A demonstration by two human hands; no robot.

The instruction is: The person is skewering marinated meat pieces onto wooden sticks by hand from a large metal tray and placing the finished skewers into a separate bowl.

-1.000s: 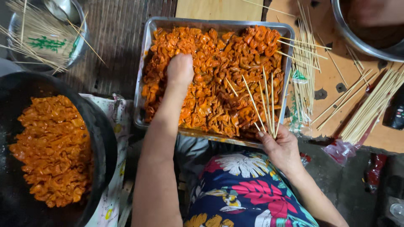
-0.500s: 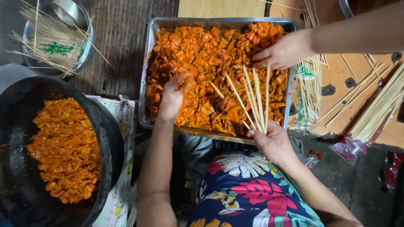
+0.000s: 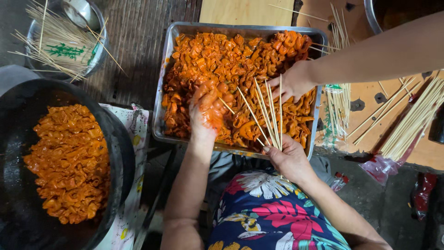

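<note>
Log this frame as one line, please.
left hand: lifting marinated pieces | right hand: gripping skewers | tray: full | co-worker's hand: in tray

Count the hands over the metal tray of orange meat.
3. The left hand holds meat over the tray; the right hand grips skewers at its near edge; another person's hand reaches in from the right.

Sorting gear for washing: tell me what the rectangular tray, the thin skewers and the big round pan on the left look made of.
Rectangular tray: seemingly stainless steel or aluminium; silvery, dull shine on its rim. Skewers in the right hand: likely bamboo or wood; pale tan, matte, thin sticks. Round pan: dark metal probably, perhaps coated; black, smooth, faint sheen.
</note>
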